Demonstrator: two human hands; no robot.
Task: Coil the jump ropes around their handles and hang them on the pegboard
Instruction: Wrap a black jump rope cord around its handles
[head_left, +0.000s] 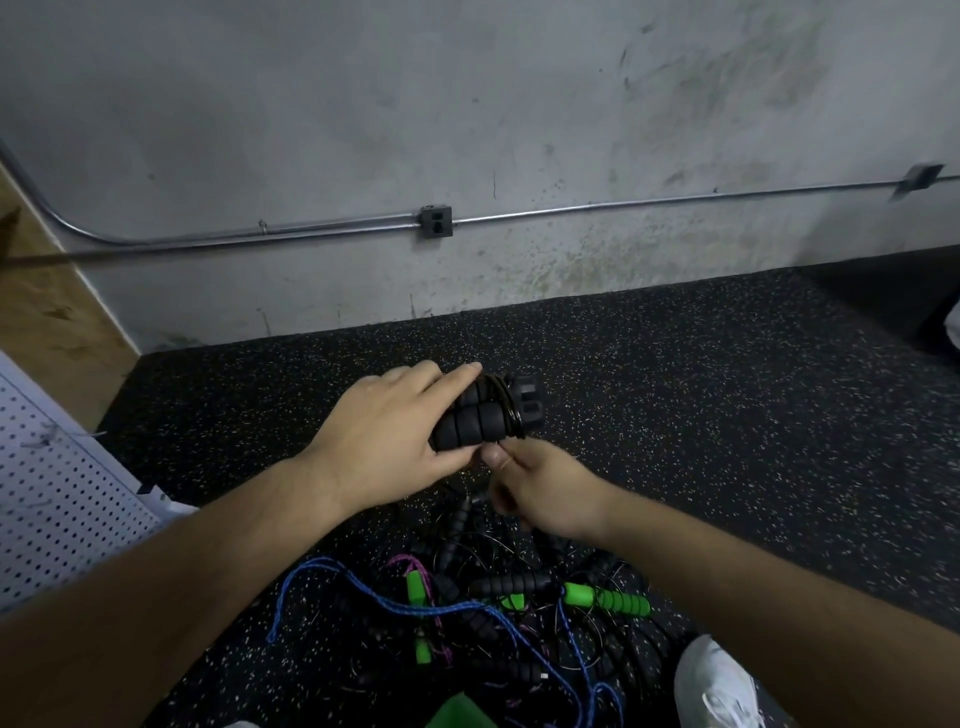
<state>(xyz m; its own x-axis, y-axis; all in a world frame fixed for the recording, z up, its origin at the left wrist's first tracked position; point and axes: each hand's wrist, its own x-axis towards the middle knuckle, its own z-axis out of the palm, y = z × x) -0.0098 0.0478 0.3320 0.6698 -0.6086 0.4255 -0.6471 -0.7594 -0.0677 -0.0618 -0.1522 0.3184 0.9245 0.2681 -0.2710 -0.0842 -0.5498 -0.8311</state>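
Note:
My left hand grips a pair of black foam jump rope handles held side by side, pointing right, with thin black rope wound round them near their plastic ends. Just below the handles, my right hand pinches the thin rope between thumb and fingers. On the floor beneath my arms lies a tangled pile of jump ropes: black foam handles, green handles, blue cord and a purple cord. A white pegboard stands at the left edge.
Black speckled rubber flooring runs to a grey concrete wall with a metal conduit and an outlet box. My white shoe is at the bottom right. A wooden surface sits at far left.

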